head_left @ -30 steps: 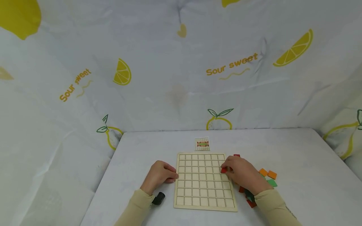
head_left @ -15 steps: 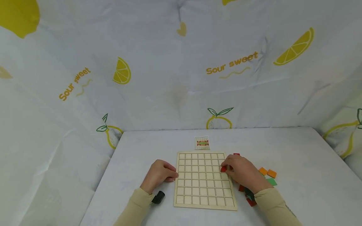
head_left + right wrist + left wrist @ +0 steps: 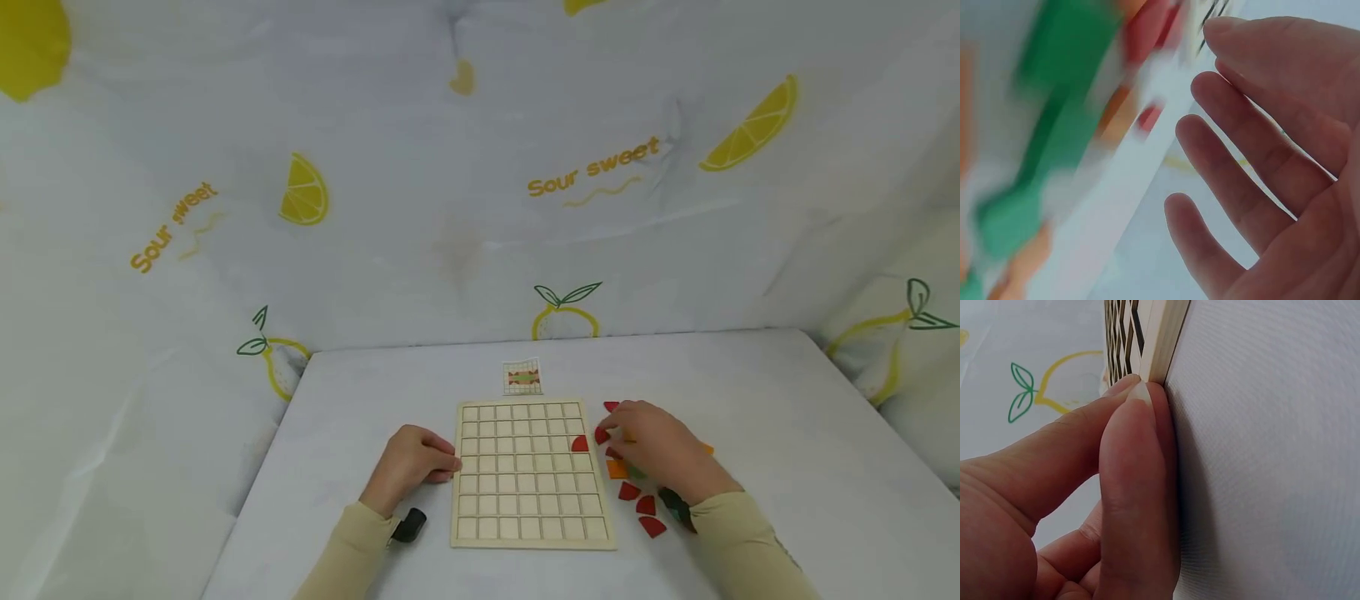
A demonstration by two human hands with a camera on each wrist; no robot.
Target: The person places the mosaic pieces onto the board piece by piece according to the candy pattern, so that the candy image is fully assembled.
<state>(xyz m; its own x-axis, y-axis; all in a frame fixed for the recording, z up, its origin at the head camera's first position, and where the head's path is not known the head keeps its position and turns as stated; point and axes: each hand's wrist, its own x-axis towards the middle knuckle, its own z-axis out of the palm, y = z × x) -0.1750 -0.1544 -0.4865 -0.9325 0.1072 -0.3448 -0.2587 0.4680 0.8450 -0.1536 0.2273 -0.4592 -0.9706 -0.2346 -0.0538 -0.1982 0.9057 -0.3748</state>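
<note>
A wooden grid board (image 3: pixel 525 483) lies flat, with one red quarter-circle tile (image 3: pixel 580 444) in a cell of its rightmost column. My left hand (image 3: pixel 412 462) pinches the board's left edge; in the left wrist view, thumb and fingertips meet right at the wooden edge (image 3: pixel 1163 337). Over the loose tiles to the right of the board is my right hand (image 3: pixel 663 446), fingers spread and holding nothing in the right wrist view. Its fingertips are near a red tile (image 3: pixel 602 435). Several green tiles (image 3: pixel 1072 44) appear blurred below that hand, and the palm hides part of the pile.
Beyond the board lies a small card (image 3: pixel 522 377) printed with a coloured grid pattern. More red tiles (image 3: pixel 652 527) and an orange tile (image 3: pixel 617 469) lie along the board's right side. A black device (image 3: pixel 409 526) sits at the left wrist. A lemon-print cloth (image 3: pixel 450 208) hangs behind the table.
My right hand has let go of the red quarter-circle tile, which now lies in the board, and has moved right over the loose tiles. The left hand stays at the edge; the head view has shifted slightly.
</note>
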